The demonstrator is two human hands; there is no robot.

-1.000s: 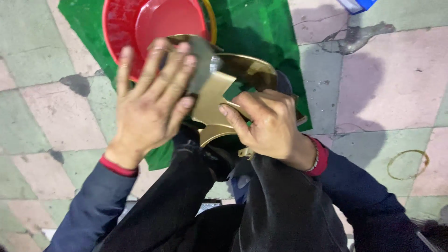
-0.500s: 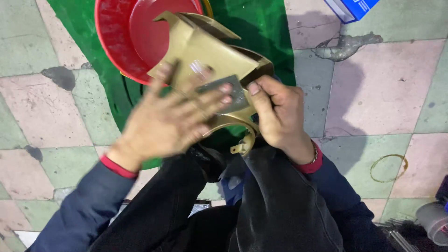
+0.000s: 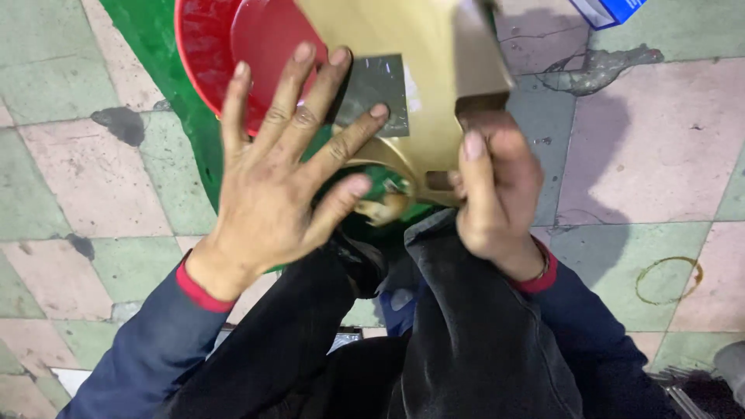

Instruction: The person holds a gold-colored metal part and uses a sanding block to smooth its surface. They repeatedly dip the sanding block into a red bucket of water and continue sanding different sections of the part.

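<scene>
Gold-coloured metal piece (image 3: 423, 70) now sits higher and closer than half a second ago, hiding more of the red bowl (image 3: 206, 54). One left hand (image 3: 275, 182) is spread flat and wide, its fingertips pressing one small grey square pad (image 3: 376, 93) onto the piece; earlier it was a blur. One right hand (image 3: 497, 198) is curled tight around the piece's lower edge, above the knees. One green mat (image 3: 155, 46) lies under the bowl.

Two hands (image 3: 272, 186) (image 3: 497, 194), one gold panel (image 3: 403, 39), one grey sheet (image 3: 376, 85), seemingly two red basins (image 3: 206, 46).
</scene>
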